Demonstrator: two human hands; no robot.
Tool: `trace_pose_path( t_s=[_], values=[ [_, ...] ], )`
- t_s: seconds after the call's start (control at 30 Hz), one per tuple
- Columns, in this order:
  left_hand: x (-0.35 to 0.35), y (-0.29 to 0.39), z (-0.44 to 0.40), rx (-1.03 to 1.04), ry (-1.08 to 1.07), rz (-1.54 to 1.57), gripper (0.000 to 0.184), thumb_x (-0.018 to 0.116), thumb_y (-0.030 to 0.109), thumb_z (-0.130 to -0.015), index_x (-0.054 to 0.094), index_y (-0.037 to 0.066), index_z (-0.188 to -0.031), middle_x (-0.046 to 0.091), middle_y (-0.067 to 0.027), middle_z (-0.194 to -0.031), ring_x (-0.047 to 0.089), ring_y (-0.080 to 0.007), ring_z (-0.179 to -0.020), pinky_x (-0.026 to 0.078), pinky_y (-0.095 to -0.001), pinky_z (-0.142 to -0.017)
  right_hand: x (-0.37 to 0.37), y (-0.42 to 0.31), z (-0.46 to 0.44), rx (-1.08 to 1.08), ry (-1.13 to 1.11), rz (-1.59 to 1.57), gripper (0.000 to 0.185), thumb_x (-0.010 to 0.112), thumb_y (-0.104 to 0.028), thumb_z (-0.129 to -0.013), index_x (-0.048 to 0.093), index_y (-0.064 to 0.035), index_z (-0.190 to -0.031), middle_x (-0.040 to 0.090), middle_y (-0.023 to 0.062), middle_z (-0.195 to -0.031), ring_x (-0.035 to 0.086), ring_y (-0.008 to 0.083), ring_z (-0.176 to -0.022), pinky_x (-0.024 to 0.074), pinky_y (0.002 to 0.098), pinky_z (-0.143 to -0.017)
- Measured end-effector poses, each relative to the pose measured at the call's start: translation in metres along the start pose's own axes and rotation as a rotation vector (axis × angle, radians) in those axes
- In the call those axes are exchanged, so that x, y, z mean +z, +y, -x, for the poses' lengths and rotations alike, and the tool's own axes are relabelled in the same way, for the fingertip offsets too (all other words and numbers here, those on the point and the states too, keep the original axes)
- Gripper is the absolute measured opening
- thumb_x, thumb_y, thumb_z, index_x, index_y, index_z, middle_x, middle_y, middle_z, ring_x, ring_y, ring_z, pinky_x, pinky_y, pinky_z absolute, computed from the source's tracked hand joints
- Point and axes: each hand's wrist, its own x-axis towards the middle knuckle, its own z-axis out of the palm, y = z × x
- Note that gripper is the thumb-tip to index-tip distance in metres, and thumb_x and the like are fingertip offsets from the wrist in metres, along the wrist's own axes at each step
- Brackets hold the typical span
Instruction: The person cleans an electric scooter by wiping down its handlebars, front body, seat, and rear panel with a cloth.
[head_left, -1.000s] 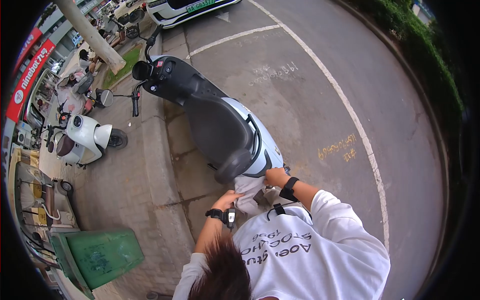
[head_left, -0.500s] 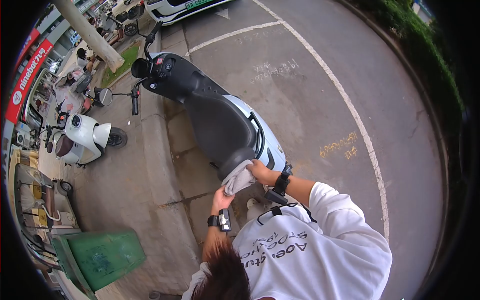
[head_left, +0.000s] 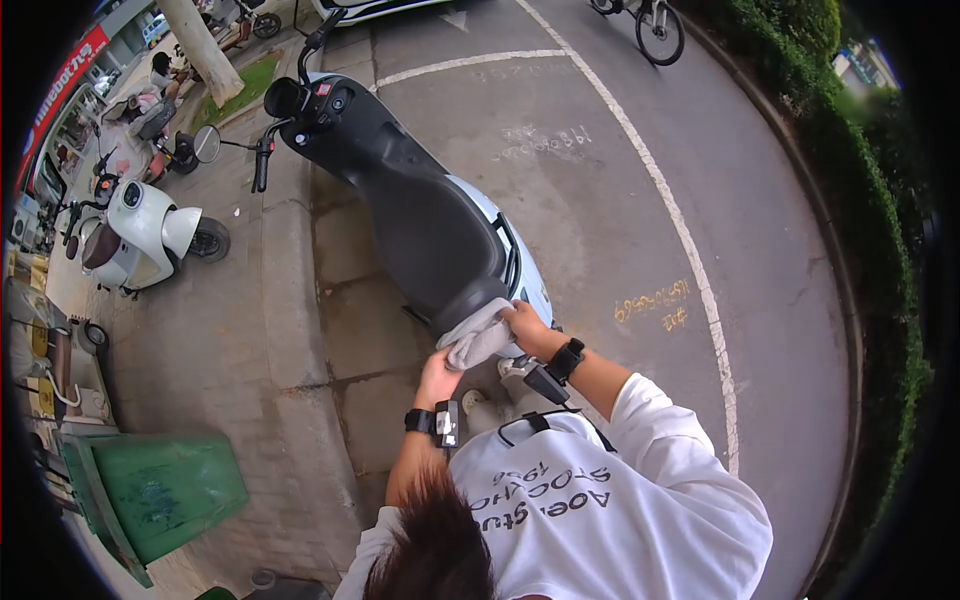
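A light grey cloth is bunched between my two hands, against the rear end of an electric scooter's black seat. My left hand is closed on the cloth's lower left edge. On the other side, my right hand grips its right edge, close to the black grab rail. The scooter has a pale blue body, and its handlebar points away from me. Folds of cloth hide some fingertips and the back of the seat.
Left of the kerb stand a white scooter and a green bin. A tree trunk rises behind them. At the top are a parked white car and a bicycle on the road. A hedge borders the right.
The cloth now sits more over the seat's rear end, with both hands still on it. A bicycle has come into view at the top right. The whole view has shifted slightly.
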Motion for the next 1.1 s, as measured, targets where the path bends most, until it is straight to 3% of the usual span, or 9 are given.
trace_pose_path(
  t_s=[0.33,0.4,0.47,0.6,0.73,0.8,0.93,1.0,1.1],
  values=[
    [-0.025,-0.030,-0.046,-0.062,0.078,0.044,0.032,0.036,0.005,-0.084,0.045,-0.009,-0.111,0.048,-0.0181,-0.117,0.047,-0.0257,-0.108,0.035,-0.0357,-0.097,-0.019,0.060,-0.058,-0.040,0.168,0.135,0.035,0.041,-0.016,-0.082,0.041,0.0041,-0.110,0.055,0.0151,-0.089,0.058,0.0254,-0.074,0.0481,0.0357,-0.058],
    [-0.023,-0.022,-0.030,0.009,-0.073,-0.016,0.032,0.036,0.006,-0.084,0.045,-0.010,-0.110,0.049,-0.0190,-0.115,0.048,-0.0262,-0.107,0.036,-0.0367,-0.095,-0.019,0.043,-0.038,-0.025,0.158,0.184,0.033,0.044,-0.015,-0.081,0.041,0.0012,-0.110,0.056,0.0126,-0.087,0.058,0.0218,-0.072,0.0484,0.0337,-0.058],
    [-0.013,-0.014,-0.015,0.098,-0.147,-0.082,0.032,0.037,0.006,-0.084,0.044,-0.010,-0.111,0.050,-0.0189,-0.113,0.049,-0.0264,-0.104,0.038,-0.0371,-0.093,-0.029,0.015,-0.019,-0.157,-0.151,0.146,0.030,0.047,-0.013,-0.081,0.041,-0.0016,-0.109,0.056,0.0091,-0.086,0.057,0.0170,-0.073,0.0484,0.0314,-0.059],
    [0.012,-0.013,-0.008,0.194,-0.079,0.006,0.032,0.039,0.007,-0.084,0.044,-0.008,-0.112,0.051,-0.0182,-0.112,0.051,-0.0261,-0.102,0.039,-0.0372,-0.092,-0.045,-0.024,-0.010,-0.364,-0.360,0.225,0.028,0.051,-0.011,-0.081,0.044,-0.0011,-0.106,0.056,0.0083,-0.087,0.057,0.0150,-0.074,0.0472,0.0264,-0.061],
    [0.016,-0.028,-0.019,0.177,-0.059,-0.097,0.032,0.041,0.005,-0.084,0.043,-0.006,-0.113,0.051,-0.0172,-0.112,0.051,-0.0255,-0.102,0.040,-0.0371,-0.091,-0.057,-0.007,-0.044,-0.163,-0.323,0.160,0.029,0.052,-0.011,-0.080,0.046,0.0000,-0.105,0.057,0.0099,-0.088,0.057,0.0151,-0.076,0.0467,0.0261,-0.063],
    [0.006,-0.045,-0.034,0.066,0.091,0.059,0.032,0.040,0.005,-0.084,0.043,-0.006,-0.114,0.050,-0.0175,-0.113,0.050,-0.0262,-0.104,0.039,-0.0376,-0.092,-0.065,0.004,-0.050,0.067,-0.174,0.350,0.036,0.052,-0.012,-0.082,0.042,0.0008,-0.114,0.055,0.0129,-0.098,0.055,0.0191,-0.089,0.0463,0.0312,-0.075],
    [-0.002,-0.063,-0.032,0.231,0.276,0.034,0.035,0.040,0.008,-0.084,0.041,-0.008,-0.115,0.048,-0.0161,-0.116,0.048,-0.0243,-0.107,0.038,-0.0366,-0.093,-0.103,0.022,-0.063,-0.117,-0.420,0.387,0.036,0.056,-0.018,-0.080,0.047,0.0016,-0.109,0.057,0.0126,-0.096,0.055,0.0194,-0.087,0.0437,0.0284,-0.074],
    [0.011,-0.069,-0.020,0.237,0.290,0.080,0.039,0.043,0.000,-0.080,0.040,-0.001,-0.119,0.048,-0.0173,-0.116,0.048,-0.0262,-0.107,0.038,-0.0375,-0.093,-0.131,0.023,-0.065,-0.168,-0.525,0.357,0.037,0.057,-0.021,-0.080,0.048,0.0009,-0.109,0.058,0.0113,-0.095,0.055,0.0181,-0.086,0.0451,0.0274,-0.071],
    [0.037,-0.091,0.004,0.576,0.777,-0.187,0.057,0.048,-0.013,-0.065,0.049,0.015,-0.114,0.044,-0.0224,-0.117,0.049,-0.0335,-0.102,0.042,-0.0380,-0.086,-0.199,0.023,-0.071,0.164,-0.604,0.404,0.037,0.057,-0.021,-0.080,0.049,0.0011,-0.108,0.058,0.0123,-0.092,0.055,0.0168,-0.085,0.0472,0.0264,-0.066]
  ],
)
